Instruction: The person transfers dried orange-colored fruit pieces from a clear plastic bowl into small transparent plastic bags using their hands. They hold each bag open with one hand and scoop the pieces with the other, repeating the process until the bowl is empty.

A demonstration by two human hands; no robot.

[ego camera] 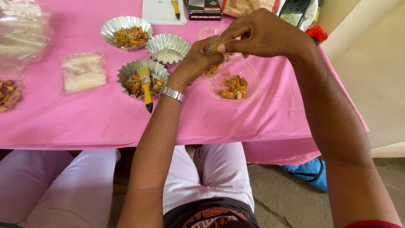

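Observation:
My left hand (pixel 195 63), with a metal watch (pixel 172 93) on its wrist, and my right hand (pixel 259 34) meet above a clear plastic container (pixel 253 86) that holds orange-brown dried pieces (pixel 233 88). Both hands pinch a small yellowish piece (pixel 213 48) between their fingertips. More orange pieces show under my left palm. The container lies on a pink tablecloth (pixel 84 122).
Three fluted foil cups stand to the left: one with dried pieces (pixel 126 33), one with white powder (pixel 168 48), one with pieces and a yellow-handled brush (pixel 145 86). A clear plastic bag (pixel 83 71), stacked clear containers (pixel 23 31), a black box (pixel 204 9) and a notepad (pixel 162 12) lie around.

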